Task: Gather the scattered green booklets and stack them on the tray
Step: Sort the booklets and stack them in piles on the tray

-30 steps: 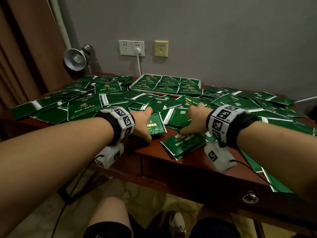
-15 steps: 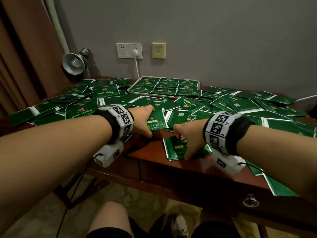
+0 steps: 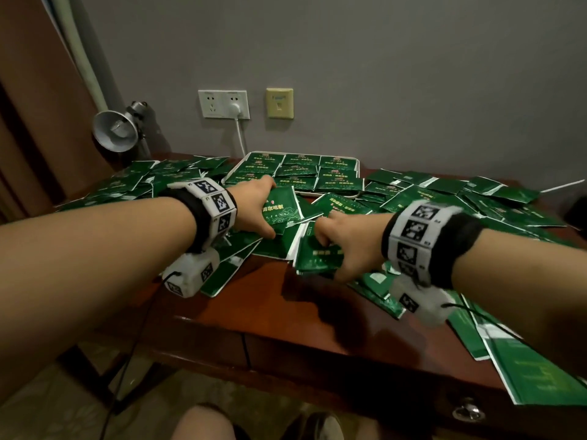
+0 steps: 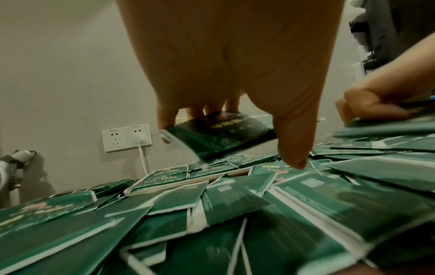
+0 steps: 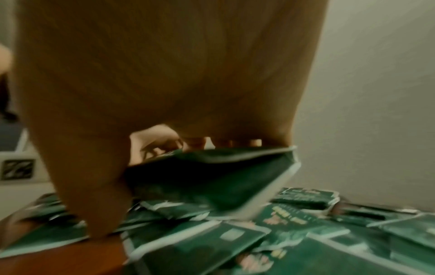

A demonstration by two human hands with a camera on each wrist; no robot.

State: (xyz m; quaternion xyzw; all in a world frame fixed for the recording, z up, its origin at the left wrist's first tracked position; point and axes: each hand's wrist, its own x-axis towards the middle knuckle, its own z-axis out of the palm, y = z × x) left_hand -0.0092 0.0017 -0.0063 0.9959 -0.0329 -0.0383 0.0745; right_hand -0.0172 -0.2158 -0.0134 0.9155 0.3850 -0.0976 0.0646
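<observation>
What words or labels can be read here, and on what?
Booklet in the left hand: gold Chinese characters, too blurred to read.
Booklets on the tray: gold print, too small.
Beige wall plate: faint blue mark, unreadable.
Wristbands: black-and-white square codes, no words.
Nothing can be quoted surely.

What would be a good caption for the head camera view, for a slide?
Both hands lift green booklets, left hand and right hand, from a desk covered with them, toward the tray.
</observation>
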